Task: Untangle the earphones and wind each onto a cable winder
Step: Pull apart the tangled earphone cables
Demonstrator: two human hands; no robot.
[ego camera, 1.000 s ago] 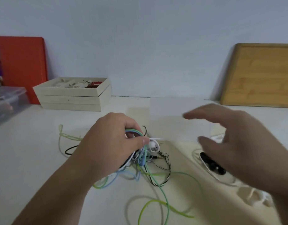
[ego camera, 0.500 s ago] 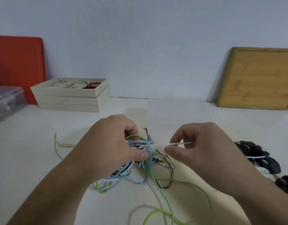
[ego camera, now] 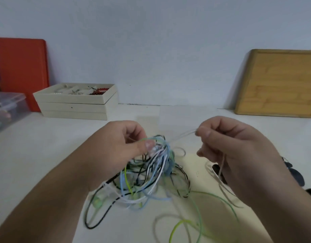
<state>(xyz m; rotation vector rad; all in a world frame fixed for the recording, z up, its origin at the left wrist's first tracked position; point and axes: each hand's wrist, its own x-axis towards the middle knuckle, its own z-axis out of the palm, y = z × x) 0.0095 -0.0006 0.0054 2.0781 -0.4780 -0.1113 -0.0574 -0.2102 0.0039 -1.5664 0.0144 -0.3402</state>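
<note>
Above near-centre of pale table (ego camera: 46, 155): left hand (ego camera: 119, 146) grips earphone tangle (ego camera: 151, 171) at its top, thumb and curled fingers clamped round bunched cords, rest hanging blurred below toward table. Right of it, apart: right hand (ego camera: 226, 142) pinches white cord (ego camera: 181, 135) between thumb and forefinger; cord stretches left into tangle, slack drops below palm. Black cable winders (ego camera: 295, 174) at right edge, partly hidden by right forearm.
</note>
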